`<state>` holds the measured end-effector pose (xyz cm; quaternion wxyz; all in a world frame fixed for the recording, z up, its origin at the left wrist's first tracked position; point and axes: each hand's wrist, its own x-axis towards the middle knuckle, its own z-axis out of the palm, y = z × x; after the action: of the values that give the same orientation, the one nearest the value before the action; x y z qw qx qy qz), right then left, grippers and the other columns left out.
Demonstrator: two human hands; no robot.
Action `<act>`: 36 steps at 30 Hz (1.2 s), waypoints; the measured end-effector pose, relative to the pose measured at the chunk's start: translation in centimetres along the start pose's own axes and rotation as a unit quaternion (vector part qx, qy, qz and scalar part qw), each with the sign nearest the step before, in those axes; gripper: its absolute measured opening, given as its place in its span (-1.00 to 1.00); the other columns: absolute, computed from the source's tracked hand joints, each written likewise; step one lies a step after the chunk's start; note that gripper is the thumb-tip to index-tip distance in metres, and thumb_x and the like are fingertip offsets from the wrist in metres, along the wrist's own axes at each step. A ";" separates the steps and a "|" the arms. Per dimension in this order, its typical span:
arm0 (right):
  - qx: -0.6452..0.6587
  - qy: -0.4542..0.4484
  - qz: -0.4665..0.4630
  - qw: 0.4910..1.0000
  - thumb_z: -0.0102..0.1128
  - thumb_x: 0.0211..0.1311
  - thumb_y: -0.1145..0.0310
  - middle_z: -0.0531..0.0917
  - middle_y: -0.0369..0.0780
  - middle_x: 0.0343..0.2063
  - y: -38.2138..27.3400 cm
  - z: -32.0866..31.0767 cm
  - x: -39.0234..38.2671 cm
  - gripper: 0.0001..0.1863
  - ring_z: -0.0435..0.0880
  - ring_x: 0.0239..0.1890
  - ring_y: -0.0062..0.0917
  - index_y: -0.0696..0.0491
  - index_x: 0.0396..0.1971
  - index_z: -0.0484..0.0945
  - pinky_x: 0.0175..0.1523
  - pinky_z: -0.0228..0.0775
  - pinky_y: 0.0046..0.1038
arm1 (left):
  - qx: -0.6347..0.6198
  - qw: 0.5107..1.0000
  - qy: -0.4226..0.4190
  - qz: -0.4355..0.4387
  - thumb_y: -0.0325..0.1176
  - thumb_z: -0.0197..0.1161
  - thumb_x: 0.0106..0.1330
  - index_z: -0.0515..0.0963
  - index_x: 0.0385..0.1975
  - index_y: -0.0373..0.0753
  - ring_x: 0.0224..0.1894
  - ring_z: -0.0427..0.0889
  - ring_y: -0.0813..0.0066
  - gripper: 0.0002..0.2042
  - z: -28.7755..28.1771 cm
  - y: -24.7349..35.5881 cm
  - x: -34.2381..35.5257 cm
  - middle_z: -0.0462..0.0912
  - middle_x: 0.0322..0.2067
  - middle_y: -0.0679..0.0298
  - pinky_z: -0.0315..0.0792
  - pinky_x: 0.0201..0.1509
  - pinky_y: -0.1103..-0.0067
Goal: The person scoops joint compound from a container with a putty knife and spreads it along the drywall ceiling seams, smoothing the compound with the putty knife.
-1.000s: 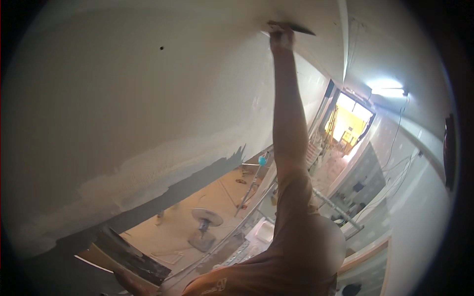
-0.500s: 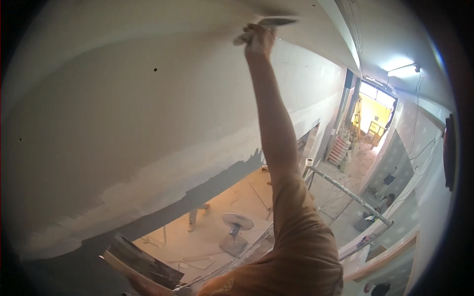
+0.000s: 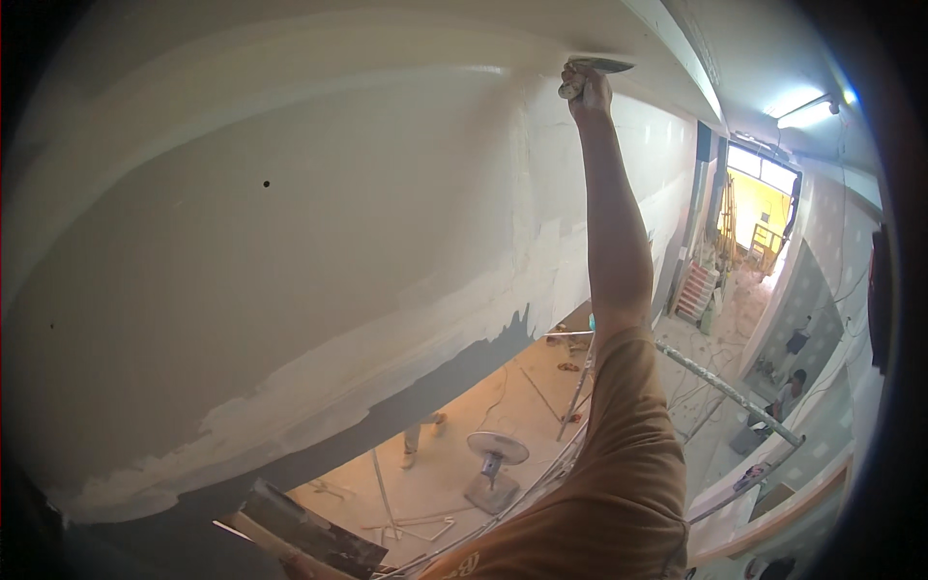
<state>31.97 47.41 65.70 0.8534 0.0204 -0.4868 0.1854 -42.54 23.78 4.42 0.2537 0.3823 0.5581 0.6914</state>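
My right hand (image 3: 588,89) is raised high at the top of the wall, with its fingers wrapped round the handle of a trowel (image 3: 607,65). The trowel's blade lies nearly edge-on against the pale surface where wall (image 3: 387,222) and ceiling band meet. Low at the left, a dark rectangular metal plate (image 3: 314,527) with smears on it is held up, tilted. A little of my left hand (image 3: 298,561) shows beneath this plate; its fingers are mostly hidden. The wall bears whitish filler streaks and one small dark hole.
Below the wall's grey lower edge lies a floor with a pedestal fan (image 3: 496,454) and a person's leg (image 3: 411,447). A scaffold pipe (image 3: 720,382) runs beside my right sleeve. Farther right another person (image 3: 791,391) is low down near a grey panel. A lit tube lamp (image 3: 807,112) hangs above.
My right hand and the trowel have moved right along the top of the wall. A fresh pale streak shows behind them. The view has shifted slightly; the plate stays low at the left.
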 end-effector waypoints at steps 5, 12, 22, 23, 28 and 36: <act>-0.012 -0.018 0.040 0.999 0.03 0.17 0.58 0.55 -0.06 -0.30 0.8 0.2 1.7 -0.65 0.55 -0.38 -0.39 0.28 -0.02 0.33 -0.32 0.47 -0.51 | 0.005 1.000 -0.002 0.000 0.15 -0.01 0.44 0.03 0.42 -0.30 0.34 0.31 0.02 -0.24 0.9 0.5 -1.1 0.21 0.30 -0.06 0.36 0.35 0.14; 0.067 0.028 -0.016 0.997 0.04 0.12 0.60 0.54 -0.03 -0.35 4.8 5.1 -1.5 -0.64 0.59 -0.37 -0.27 0.26 -0.04 0.32 -0.24 0.55 -0.30 | 0.011 1.000 0.007 0.006 0.15 0.00 0.43 0.04 0.42 -0.30 0.34 0.31 0.03 -0.24 0.8 1.2 -2.1 0.21 0.30 -0.06 0.36 0.35 0.14; 0.079 -0.033 -0.070 0.994 -0.01 0.18 0.70 0.54 -0.06 -0.26 8.4 18.3 -8.6 -0.27 0.66 -0.40 -0.28 -0.07 0.29 -0.06 -0.32 0.59 -0.27 | 0.009 1.000 -0.006 0.023 0.14 0.01 0.43 0.05 0.41 -0.30 0.34 0.32 0.04 -0.25 -1.4 1.3 -1.4 0.21 0.30 -0.05 0.37 0.34 0.14; 0.076 -0.008 -0.046 0.996 -0.02 0.18 0.71 0.54 -0.06 -0.25 8.9 19.5 -9.1 -0.25 0.65 -0.39 -0.28 -0.08 0.31 -0.08 -0.31 0.59 -0.27 | 0.010 1.000 -0.004 0.025 0.14 0.02 0.43 0.05 0.41 -0.30 0.34 0.32 0.04 -0.25 -1.8 1.3 -1.3 0.21 0.30 -0.05 0.37 0.34 0.14; 0.100 -0.048 -0.109 0.988 -0.03 0.20 0.69 0.49 -0.06 -0.12 9.8 25.5 -13.1 -0.18 0.65 -0.33 -0.30 -0.05 0.41 -0.14 -0.24 0.61 -0.25 | 0.018 0.999 0.001 0.038 0.13 0.02 0.43 0.06 0.41 -0.30 0.34 0.32 0.04 -0.25 -4.3 1.0 -0.9 0.21 0.30 -0.05 0.38 0.34 0.14; 0.139 -0.060 -0.115 0.982 -0.03 0.22 0.68 0.52 -0.07 -0.15 12.1 30.6 -16.6 -0.29 0.65 -0.37 -0.35 -0.01 0.33 -0.05 -0.32 0.59 -0.31 | 0.049 0.993 -0.019 0.110 0.13 0.03 0.42 0.07 0.40 -0.30 0.33 0.32 0.05 -0.26 -6.2 -0.8 0.5 0.21 0.30 -0.05 0.39 0.33 0.14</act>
<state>-4.86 47.13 66.11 0.8270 0.2055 -0.5012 0.1504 -47.93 20.81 3.26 0.1676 0.4668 0.5411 0.6792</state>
